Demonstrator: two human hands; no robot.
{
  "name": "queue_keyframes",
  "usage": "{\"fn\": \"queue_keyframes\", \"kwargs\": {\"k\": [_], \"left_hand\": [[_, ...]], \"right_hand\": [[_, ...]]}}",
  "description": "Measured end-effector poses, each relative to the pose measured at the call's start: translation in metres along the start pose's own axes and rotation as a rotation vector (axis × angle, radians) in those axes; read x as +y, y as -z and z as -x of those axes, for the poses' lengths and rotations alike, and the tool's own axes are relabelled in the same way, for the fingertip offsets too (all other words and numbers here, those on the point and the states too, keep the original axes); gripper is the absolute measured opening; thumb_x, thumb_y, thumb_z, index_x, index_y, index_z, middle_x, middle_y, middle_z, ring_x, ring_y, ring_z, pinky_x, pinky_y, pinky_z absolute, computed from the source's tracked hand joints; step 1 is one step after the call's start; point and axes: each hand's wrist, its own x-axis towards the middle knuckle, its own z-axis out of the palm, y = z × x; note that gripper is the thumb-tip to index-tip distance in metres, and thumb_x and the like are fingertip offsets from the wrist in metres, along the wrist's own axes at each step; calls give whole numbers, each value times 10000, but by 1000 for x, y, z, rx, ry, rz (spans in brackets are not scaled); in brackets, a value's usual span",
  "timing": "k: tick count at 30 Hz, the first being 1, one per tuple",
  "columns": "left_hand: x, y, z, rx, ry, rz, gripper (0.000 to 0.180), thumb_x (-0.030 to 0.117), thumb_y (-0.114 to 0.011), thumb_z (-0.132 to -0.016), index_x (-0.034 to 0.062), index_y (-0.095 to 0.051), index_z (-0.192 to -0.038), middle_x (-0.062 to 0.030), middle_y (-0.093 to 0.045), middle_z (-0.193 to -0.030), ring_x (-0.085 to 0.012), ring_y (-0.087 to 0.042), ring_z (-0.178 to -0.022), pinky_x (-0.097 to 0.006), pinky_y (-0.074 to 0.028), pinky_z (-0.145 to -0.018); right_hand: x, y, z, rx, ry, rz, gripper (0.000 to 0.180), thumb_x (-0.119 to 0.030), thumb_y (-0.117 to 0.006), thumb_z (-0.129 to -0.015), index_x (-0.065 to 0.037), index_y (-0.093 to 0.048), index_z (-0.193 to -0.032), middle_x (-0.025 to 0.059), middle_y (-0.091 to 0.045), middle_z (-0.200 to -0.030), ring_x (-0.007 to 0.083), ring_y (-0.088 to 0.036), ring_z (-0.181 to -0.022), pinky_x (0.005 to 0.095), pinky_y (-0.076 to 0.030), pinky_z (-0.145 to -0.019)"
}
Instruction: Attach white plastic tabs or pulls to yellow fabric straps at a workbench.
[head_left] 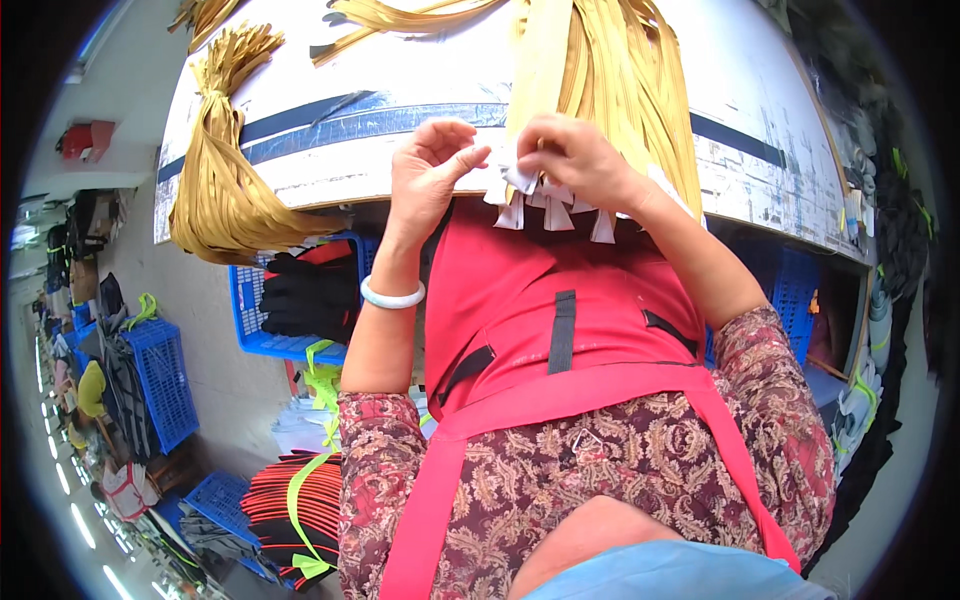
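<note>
The right hand (580, 160) is pinching one of the small, flat, white tabs (604, 228) between thumb and fingers. The left hand (430, 165) is hovering just beside it, fingers loosely curled, thumb standing apart from the fingertips, with nothing visibly in its hold.

Risk 1: neighbouring tabs are crowding below the right hand, so more than one could be caught in the same pinch. Risk 2: the left hand is not restraining the load; a pull toward the body could be dragging several strips over the edge of the white, scuffed, flat-topped bench (760, 60). Risk 3: the strips are overlapping, so lifting one could be tangling others.

Appearance: the long, flat, golden-yellow, fabric-like strips (600, 70) are lying in a loose, layered fan beyond the right hand on the bench. Their near ends are carrying the tabs, which are bending and hanging at uneven angles over the edge.
</note>
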Motion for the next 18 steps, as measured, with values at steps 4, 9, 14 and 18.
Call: {"fn": "queue_keyframes", "kwargs": {"k": [4,9,14,18], "left_hand": [[-16,-14,21,-80,79,153,415,-50,-685,-842,6,-575,-1238,-87,-657,-1030,-156,-665,-874,-251,-549,-765],[-9,-30,19,-59,-115,136,264,-89,-672,-836,-6,-625,-1082,-87,-674,-975,-144,-664,-883,-256,-547,-803],[-5,-32,18,-59,-169,113,191,-103,-672,-828,-9,-651,-992,-78,-667,-977,-149,-667,-872,-256,-549,-793],[-3,-38,18,-62,-231,31,164,-112,-676,-819,-25,-655,-957,-65,-635,-964,-161,-665,-886,-264,-552,-798]], "right_hand": [[-6,2,3,106,-225,-448,82,-93,-629,-927,-25,-617,-971,-12,-607,-783,49,-552,-657,193,-469,-581],[-17,-12,10,81,-187,-565,164,-153,-611,-961,-12,-589,-1040,12,-619,-843,64,-578,-697,208,-503,-623],[-13,6,6,-28,-123,-526,148,-136,-594,-968,-11,-578,-1046,18,-608,-891,77,-582,-749,222,-504,-680],[-2,3,2,-46,-13,-431,120,-116,-575,-973,-16,-577,-1040,27,-554,-953,88,-570,-785,226,-488,-712]]}}
